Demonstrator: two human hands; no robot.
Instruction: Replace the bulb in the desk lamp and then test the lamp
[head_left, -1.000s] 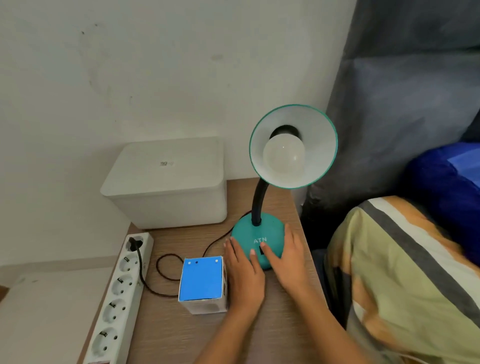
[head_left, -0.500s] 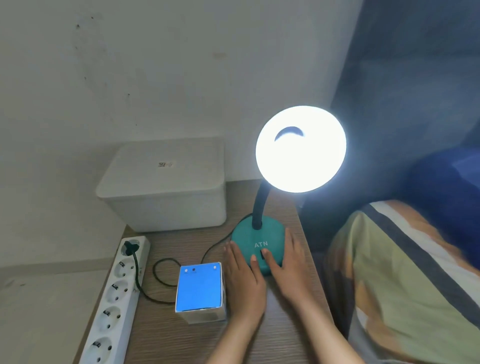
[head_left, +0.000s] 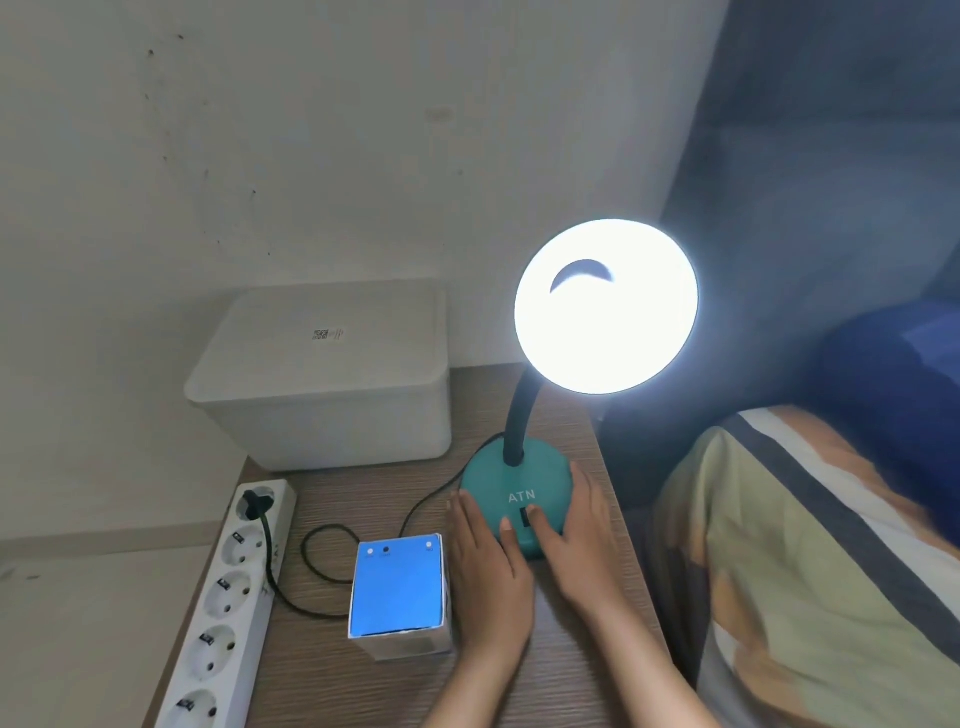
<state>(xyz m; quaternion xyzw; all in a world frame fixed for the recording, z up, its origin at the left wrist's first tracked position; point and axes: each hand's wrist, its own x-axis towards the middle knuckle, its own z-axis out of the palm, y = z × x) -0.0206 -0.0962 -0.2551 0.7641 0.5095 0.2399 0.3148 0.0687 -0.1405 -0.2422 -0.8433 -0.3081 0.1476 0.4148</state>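
Dark a second ago, the teal desk lamp (head_left: 519, 491) now blazes white at the wooden table's (head_left: 571, 675) right edge. Left hand (head_left: 488, 571) and right hand (head_left: 576, 545) rest flat, fingers spread, against its base. A lidded white box (head_left: 332, 374) sits behind, contents hidden.

lamp (head_left: 519, 493) right on table (head_left: 571, 675) | bin (head_left: 327, 384) behind-left | box (head_left: 397, 597) front-left | power strip (head_left: 228, 597) far left

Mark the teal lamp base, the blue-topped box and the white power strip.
teal round lamp base (head_left: 511, 480): head view, top of the dome, above the ATN lettering.
blue-topped white box (head_left: 397, 592): head view, middle of the blue face.
white power strip (head_left: 228, 597): head view, casing between sockets.
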